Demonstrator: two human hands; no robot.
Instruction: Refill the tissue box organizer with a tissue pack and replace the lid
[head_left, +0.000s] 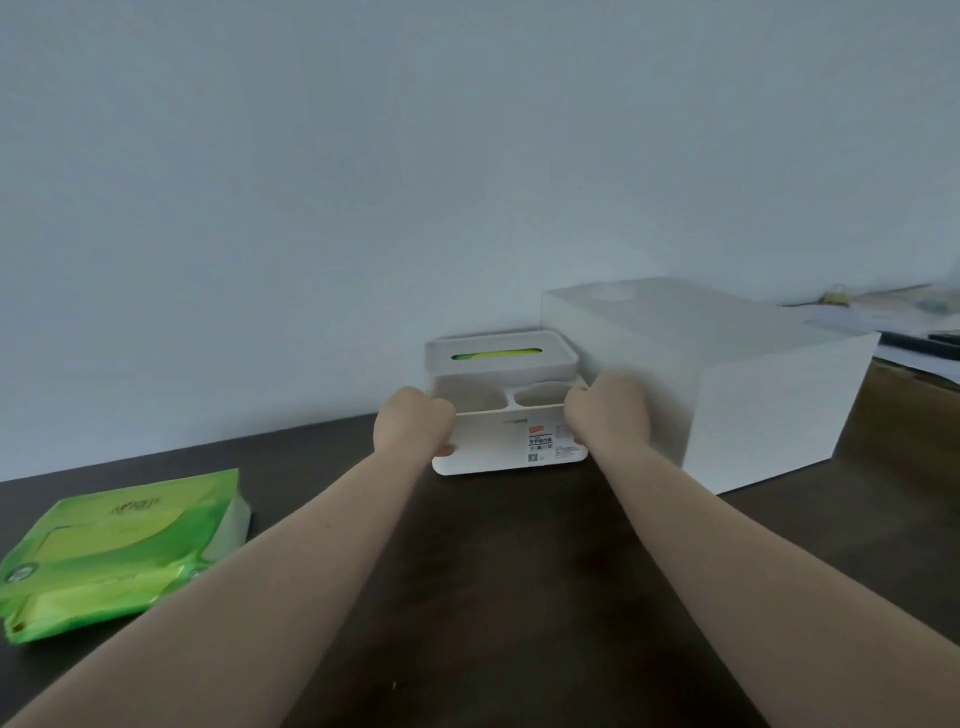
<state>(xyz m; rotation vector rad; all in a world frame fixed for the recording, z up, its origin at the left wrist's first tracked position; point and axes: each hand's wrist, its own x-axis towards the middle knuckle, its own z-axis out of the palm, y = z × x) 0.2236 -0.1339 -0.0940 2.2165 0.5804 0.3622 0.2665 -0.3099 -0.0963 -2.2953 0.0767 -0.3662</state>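
Note:
A white tissue box organizer (498, 447) stands on the dark table near the wall, with two open front compartments and a label on its front face. Its lid (501, 357) sits on top, and green shows through the lid's slot. My left hand (413, 423) grips the organizer's left front corner. Its right front corner is held by my right hand (608, 413). A green tissue pack (119, 551) lies flat on the table at the far left, well apart from both hands.
A large white box (727, 384) stands directly right of the organizer, almost touching it. Papers and small items (893, 312) lie behind it at the far right. The pale wall (363, 182) rises just behind the organizer. Dark table (509, 571) stretches toward me.

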